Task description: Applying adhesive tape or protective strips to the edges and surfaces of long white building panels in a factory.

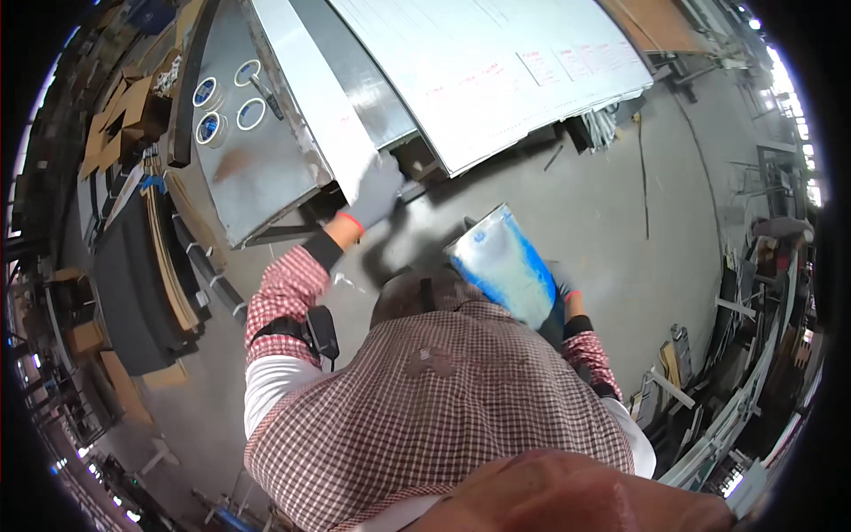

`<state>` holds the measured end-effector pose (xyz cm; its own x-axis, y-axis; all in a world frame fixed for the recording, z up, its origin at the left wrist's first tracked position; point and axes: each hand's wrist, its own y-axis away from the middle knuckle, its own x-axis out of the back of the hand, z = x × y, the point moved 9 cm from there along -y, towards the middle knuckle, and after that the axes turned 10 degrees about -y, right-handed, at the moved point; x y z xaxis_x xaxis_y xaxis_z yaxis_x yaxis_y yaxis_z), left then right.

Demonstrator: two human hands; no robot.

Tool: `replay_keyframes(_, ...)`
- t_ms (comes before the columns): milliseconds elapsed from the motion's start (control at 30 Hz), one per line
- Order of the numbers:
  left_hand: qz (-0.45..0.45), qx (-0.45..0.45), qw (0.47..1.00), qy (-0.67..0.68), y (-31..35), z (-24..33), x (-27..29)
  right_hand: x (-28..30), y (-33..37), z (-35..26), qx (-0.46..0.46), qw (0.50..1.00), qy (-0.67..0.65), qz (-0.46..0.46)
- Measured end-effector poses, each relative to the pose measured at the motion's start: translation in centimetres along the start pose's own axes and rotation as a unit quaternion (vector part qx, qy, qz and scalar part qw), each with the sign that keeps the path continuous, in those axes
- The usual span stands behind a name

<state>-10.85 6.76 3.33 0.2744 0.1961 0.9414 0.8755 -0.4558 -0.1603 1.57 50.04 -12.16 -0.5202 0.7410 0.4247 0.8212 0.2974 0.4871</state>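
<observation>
My left hand [379,188], in a grey glove, is at the near end of a long white panel [306,66] on the workbench. It seems to touch the panel's end, but its fingers are blurred and I cannot tell whether they grip. Low at my right side, my gloved right hand [565,285] holds a rectangular metal tin [505,266], silvery with blue smears along its edges. The tin is tilted in front of my body and hides most of that hand's fingers.
Several rolls of tape [209,129] and a brush-like tool [267,96] lie on a metal tabletop [257,173] at the left. A large white board [487,80] with red writing covers the right bench. Cardboard boxes [124,120] and dark sheets [137,284] stand at the left.
</observation>
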Motion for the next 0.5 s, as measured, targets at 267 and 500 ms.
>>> replay_keyframes(267,-0.008,0.227,0.948,0.223,-4.7,-3.3,4.6,6.0,1.1,4.2,-0.117,0.990,-0.039,-0.069)
replay_keyframes(500,-0.050,0.421,0.278,0.862,-6.7,2.8,-7.3,14.8,-5.2,-12.0,0.065,0.942,0.266,0.194)
